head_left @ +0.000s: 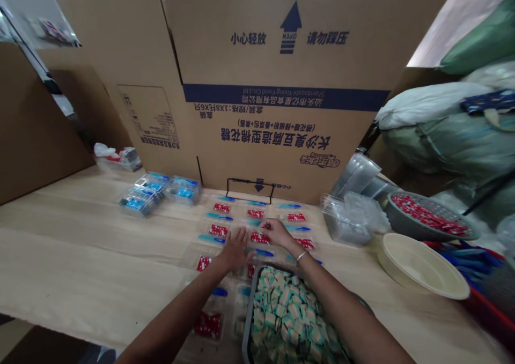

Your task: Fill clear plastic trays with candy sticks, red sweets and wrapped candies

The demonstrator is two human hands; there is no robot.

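Observation:
Rows of clear plastic trays cover the table in front of me, each with a red packet (218, 230) and a blue plastic utensil (263, 252). My left hand (236, 250) lies low over the middle trays, fingers extended and apart. To its right, my right hand (277, 231) is over a tray in the centre column, just above a red packet (260, 238). Its fingertips are pinched together; whatever they hold is too small to make out. Between my forearms stands a grey tub (250, 321) full of small wrapped pieces (287, 313) in pale green and pink stripes.
A large cardboard box (273, 64) walls off the back. Filled clear packs (142, 192) sit at back left. On the right are stacked clear trays (346, 219), a grey basket (402, 216) of red packets, a cream basin (422, 267) and a red container of blue utensils (475, 262).

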